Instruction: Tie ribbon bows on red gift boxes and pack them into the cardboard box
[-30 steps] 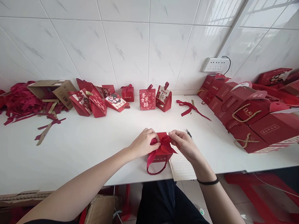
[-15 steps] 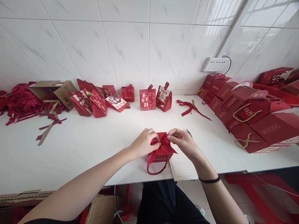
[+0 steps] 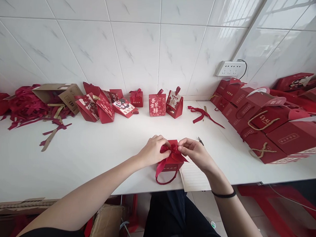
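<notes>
A small red gift box [image 3: 170,166] sits near the table's front edge, its twisted red cord handle [image 3: 166,182] drooping toward me. Across its top lies a red ribbon bow [image 3: 162,165] with pointed tails. My left hand [image 3: 154,151] pinches the bow's left side close to the knot. On the other side, my right hand [image 3: 194,151] has thumb and fingertips closed on the right loop. The fingers partly hide the knot. Under my right hand, a lined notebook [image 3: 195,177] lies beside the box, with a pen [image 3: 200,141] just behind.
Red gift boxes [image 3: 157,104] stand along the tiled wall. At left, a cardboard box [image 3: 66,95] spills ribbons [image 3: 25,107]. Stacked red boxes [image 3: 285,138] fill the right side. A loose ribbon [image 3: 204,115] lies behind the pen. Below the table's left is a carton [image 3: 106,224].
The view has shifted slightly. Both hands stay at the bow, with the right fingertips drawn a little farther over the right loop. The box keeps its place.
</notes>
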A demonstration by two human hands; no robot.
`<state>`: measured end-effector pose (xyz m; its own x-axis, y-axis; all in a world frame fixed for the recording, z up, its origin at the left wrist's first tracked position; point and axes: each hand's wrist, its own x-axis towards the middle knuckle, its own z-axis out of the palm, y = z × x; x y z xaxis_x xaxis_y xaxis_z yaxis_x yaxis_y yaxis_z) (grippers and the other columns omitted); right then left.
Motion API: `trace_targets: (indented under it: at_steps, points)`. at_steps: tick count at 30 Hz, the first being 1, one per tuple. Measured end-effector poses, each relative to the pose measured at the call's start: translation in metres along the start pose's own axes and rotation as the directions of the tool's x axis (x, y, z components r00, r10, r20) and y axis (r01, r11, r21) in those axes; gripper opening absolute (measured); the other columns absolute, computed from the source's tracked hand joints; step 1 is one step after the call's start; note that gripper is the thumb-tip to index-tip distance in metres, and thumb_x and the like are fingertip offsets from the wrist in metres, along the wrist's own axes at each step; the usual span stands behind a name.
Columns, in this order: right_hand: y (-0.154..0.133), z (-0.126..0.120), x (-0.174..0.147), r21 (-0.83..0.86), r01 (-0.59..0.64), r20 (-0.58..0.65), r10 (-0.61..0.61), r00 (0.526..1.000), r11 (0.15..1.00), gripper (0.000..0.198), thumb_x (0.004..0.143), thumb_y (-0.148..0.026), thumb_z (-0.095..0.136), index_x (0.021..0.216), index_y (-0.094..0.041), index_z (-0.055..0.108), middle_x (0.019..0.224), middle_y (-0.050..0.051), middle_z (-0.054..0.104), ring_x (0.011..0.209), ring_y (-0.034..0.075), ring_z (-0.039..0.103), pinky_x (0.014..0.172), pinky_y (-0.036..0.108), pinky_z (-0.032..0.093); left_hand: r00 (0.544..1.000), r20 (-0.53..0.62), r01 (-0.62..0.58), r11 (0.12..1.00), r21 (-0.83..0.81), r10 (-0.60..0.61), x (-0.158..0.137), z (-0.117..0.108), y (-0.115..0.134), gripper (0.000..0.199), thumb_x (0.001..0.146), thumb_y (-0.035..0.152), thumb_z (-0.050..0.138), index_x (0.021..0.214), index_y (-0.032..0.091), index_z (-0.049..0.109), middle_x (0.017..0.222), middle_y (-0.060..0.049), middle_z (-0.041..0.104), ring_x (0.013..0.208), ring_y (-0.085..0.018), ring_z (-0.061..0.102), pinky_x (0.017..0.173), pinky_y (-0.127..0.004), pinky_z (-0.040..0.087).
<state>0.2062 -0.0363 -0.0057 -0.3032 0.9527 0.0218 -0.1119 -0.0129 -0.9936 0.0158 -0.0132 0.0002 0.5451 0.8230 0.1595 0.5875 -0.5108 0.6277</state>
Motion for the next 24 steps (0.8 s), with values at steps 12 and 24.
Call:
trace_targets:
  at_steps: [12,24]
  points:
    - [-0.004,0.012,-0.007,-0.085,0.012,-0.062,-0.018,0.998,0.996,0.026,0.076,-0.040,0.065,0.081,-0.016,0.058,0.073,0.002,0.057,0.064,0.014,0.050,0.055,0.023,0.039,0.974,-0.220,-0.082,0.990,-0.116,0.055,0.000,0.006,0.007,0.004,0.080,0.015,0.052,0.078,0.018,0.054,0.086,0.001,0.059,0.079,-0.013,0.055,0.082,-0.031,0.040]
    - [-0.001,0.014,-0.010,-0.281,0.123,-0.146,-0.170,0.975,0.952,0.028,0.079,-0.044,0.064,0.082,-0.017,0.058,0.077,0.005,0.060,0.071,0.018,0.056,0.060,0.027,0.044,0.973,-0.226,-0.085,0.986,-0.142,0.051,0.000,0.008,0.005,0.009,0.075,0.012,0.054,0.073,0.019,0.049,0.079,0.003,0.063,0.075,-0.013,0.055,0.080,-0.031,0.042]
